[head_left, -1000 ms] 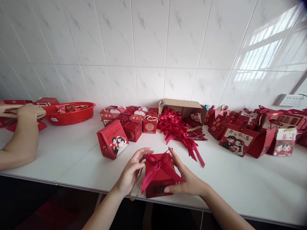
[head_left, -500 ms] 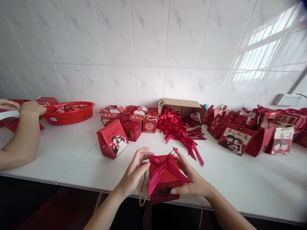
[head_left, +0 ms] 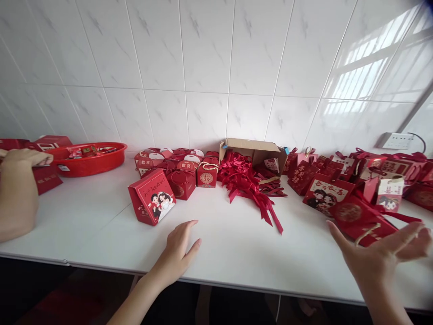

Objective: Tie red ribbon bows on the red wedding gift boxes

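My left hand (head_left: pixel 181 253) is over the front of the white table, thumb and fingers apart, holding nothing. At the right, my right hand (head_left: pixel 382 253) has its fingers spread just in front of a red box (head_left: pixel 360 219) with a gold cord and a ribbon. That box is tilted against the finished-looking boxes behind it, and whether the hand still touches it is hard to tell. A red box with a cartoon couple (head_left: pixel 154 198) stands beyond my left hand. Red ribbons (head_left: pixel 238 174) spill out of a cardboard box (head_left: pixel 252 145) at the middle.
Several small red boxes (head_left: pixel 182 180) are grouped near the wall. Many red bags and boxes (head_left: pixel 328 194) stand at the right. A red basin (head_left: pixel 91 163) with wrapped sweets is at the left, beside another person's arm (head_left: pixel 18 198). A power strip (head_left: pixel 395 141) is on the wall.
The ribboned box has moved from between my hands to the right-hand group. My left hand has let go of it, and my right hand has swung far right and opened. The view has shifted slightly.
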A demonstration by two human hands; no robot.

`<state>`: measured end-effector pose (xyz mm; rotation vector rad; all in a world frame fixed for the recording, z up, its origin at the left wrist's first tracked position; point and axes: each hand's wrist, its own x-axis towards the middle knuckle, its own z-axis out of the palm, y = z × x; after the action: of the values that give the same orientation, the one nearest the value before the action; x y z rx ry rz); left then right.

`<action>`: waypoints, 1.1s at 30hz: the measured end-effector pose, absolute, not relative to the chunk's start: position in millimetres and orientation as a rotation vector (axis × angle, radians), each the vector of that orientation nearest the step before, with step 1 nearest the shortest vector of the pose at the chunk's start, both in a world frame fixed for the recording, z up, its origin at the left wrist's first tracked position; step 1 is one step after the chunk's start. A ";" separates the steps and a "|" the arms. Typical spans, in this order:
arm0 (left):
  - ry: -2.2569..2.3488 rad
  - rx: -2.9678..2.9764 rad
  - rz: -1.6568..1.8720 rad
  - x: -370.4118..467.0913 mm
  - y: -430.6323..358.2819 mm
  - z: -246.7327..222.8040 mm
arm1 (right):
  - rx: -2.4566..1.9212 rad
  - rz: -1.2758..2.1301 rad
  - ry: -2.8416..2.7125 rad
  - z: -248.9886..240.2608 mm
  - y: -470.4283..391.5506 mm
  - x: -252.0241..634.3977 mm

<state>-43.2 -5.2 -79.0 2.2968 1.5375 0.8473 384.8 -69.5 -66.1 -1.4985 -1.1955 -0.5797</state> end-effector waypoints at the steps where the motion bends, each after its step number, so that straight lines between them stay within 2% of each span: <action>1: 1.543 2.313 0.833 -42.7 -5.7 -78.2 | -1.508 -0.717 -1.093 -61.5 -66.3 378.3; 4: 1.559 2.325 0.790 -43.3 -6.3 -78.4 | -1.393 -0.869 -1.125 -50.8 -34.7 361.6; 10: 1.564 2.390 0.808 -46.9 -5.3 -88.0 | -1.629 -0.357 -1.438 -78.6 78.5 372.8; 14: 1.608 2.339 0.832 -48.8 -4.5 -92.3 | -1.697 -0.293 -1.437 -100.3 122.2 386.3; 25: 1.680 2.140 0.820 -51.3 -3.0 -90.6 | -1.512 -0.167 -1.912 -93.0 144.8 359.8; 33: 1.641 2.174 0.845 -52.7 -1.4 -91.3 | -1.570 -0.007 -1.514 -92.5 153.9 357.1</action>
<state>-52.7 -1.4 -91.3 2.1744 1.6410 0.8449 357.1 153.9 -92.5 -1.5702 -1.5139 -0.0068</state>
